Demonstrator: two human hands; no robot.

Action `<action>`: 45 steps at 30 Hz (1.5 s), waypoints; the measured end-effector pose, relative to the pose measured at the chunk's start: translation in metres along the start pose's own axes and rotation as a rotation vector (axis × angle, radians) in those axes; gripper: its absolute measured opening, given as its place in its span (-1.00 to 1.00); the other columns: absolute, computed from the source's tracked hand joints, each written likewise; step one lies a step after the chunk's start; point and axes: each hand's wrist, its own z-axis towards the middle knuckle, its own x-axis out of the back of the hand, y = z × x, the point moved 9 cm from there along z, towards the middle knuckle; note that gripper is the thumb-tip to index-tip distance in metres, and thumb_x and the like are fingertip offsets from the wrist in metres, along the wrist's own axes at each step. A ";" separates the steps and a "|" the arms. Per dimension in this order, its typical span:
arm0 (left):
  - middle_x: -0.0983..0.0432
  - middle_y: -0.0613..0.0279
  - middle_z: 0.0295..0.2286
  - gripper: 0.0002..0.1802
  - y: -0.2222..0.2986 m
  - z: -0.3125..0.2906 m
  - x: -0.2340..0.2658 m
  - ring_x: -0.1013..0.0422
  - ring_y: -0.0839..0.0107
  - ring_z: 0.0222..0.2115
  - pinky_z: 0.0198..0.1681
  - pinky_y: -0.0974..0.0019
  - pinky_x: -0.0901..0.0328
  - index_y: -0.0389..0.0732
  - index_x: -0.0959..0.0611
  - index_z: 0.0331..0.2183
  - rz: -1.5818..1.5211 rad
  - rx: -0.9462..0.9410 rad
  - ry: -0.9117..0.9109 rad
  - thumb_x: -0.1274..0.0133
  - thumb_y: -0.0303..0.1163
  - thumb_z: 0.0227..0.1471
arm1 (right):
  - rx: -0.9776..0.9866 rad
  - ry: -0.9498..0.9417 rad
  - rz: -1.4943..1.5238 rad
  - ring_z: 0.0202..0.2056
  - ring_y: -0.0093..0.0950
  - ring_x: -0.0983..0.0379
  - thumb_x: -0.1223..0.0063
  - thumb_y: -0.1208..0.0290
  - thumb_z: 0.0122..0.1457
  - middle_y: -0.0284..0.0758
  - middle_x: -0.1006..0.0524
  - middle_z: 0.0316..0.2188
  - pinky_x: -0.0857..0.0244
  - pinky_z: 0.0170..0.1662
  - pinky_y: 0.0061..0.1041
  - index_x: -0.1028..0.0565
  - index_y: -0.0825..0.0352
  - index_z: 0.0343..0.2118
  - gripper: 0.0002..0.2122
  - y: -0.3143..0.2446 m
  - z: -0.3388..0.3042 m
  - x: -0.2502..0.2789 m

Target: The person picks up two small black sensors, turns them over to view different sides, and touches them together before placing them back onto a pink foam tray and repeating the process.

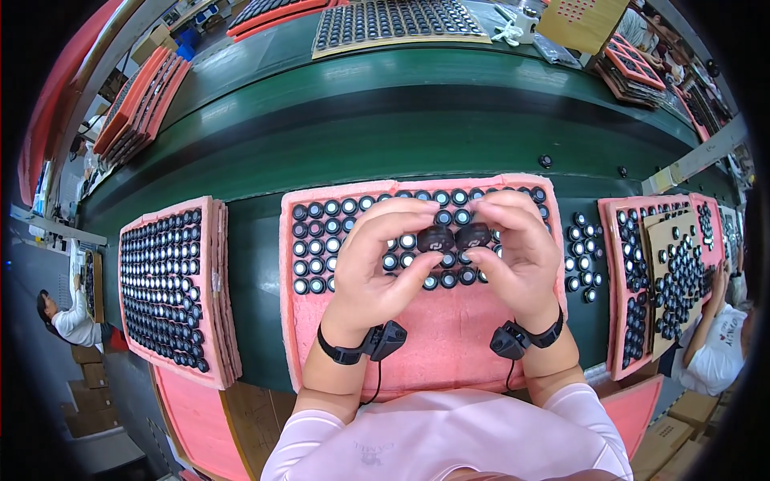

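Note:
Above a pink foam tray (433,341), my left hand (373,260) pinches a round black knob-like piece (434,238) between thumb and fingers. My right hand (521,256) grips a second round black piece (475,234) in the same way. The two pieces are side by side, almost touching, with pale marks on their faces. Rows of small black cylinders (317,248) with light tops fill the far part of the tray, partly hidden by my hands. A black wrist strap with a small box is on each of my wrists.
Stacked pink trays (164,280) of cylinders stand to the left. Loose black pieces (584,248) lie right of my tray, near another filled pink tray (630,321) and a cardboard sheet (672,272). A green conveyor belt (385,136) runs beyond. Co-workers sit at both sides.

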 end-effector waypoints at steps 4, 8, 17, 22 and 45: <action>-0.52 0.07 -0.22 -0.68 0.002 0.002 0.001 -0.46 0.27 -0.20 -0.13 0.28 -0.36 -0.28 -0.63 -0.31 0.058 -0.010 -0.006 -0.24 -0.66 -0.24 | -0.004 -0.044 -0.010 -0.15 -0.40 -0.45 -0.27 0.68 -0.12 -0.22 -0.51 -0.22 -0.36 -0.13 -0.47 -0.53 0.39 -0.24 -0.69 0.007 0.000 0.000; -0.49 0.06 -0.25 -0.73 0.006 0.000 -0.003 -0.43 0.29 -0.19 -0.10 0.27 -0.33 -0.35 -0.61 -0.32 0.118 -0.060 -0.099 -0.19 -0.65 -0.19 | -0.020 -0.086 0.038 -0.18 -0.42 -0.46 -0.25 0.70 -0.11 -0.23 -0.52 -0.23 -0.37 -0.15 -0.50 -0.53 0.40 -0.23 -0.69 0.011 -0.003 -0.003; -0.51 0.11 -0.33 -0.67 0.007 0.002 -0.006 -0.46 0.33 -0.36 -0.27 0.35 -0.37 -0.31 -0.63 -0.29 0.099 -0.045 -0.120 -0.20 -0.69 -0.24 | 0.006 -0.114 0.040 -0.20 -0.45 -0.43 -0.24 0.71 -0.08 -0.24 -0.44 -0.26 -0.34 -0.12 -0.51 -0.46 0.41 -0.26 -0.71 0.009 -0.005 -0.006; -0.52 0.10 -0.35 -0.68 0.009 0.002 -0.009 -0.46 0.33 -0.36 -0.28 0.36 -0.37 -0.32 -0.63 -0.29 0.091 -0.079 -0.126 -0.20 -0.69 -0.23 | 0.008 -0.029 0.053 -0.27 -0.45 -0.48 -0.30 0.67 -0.14 -0.27 -0.54 -0.34 -0.36 -0.23 -0.53 -0.53 0.37 -0.29 -0.70 0.009 -0.004 -0.001; -0.50 0.12 -0.34 -0.66 0.005 0.000 -0.007 -0.46 0.36 -0.34 -0.29 0.38 -0.37 -0.32 -0.64 -0.29 0.057 -0.043 -0.115 -0.20 -0.70 -0.25 | 0.019 -0.077 -0.006 -0.30 -0.45 -0.46 -0.25 0.66 -0.05 -0.20 -0.52 -0.32 -0.35 -0.24 -0.56 -0.54 0.45 -0.23 -0.74 0.001 -0.006 -0.001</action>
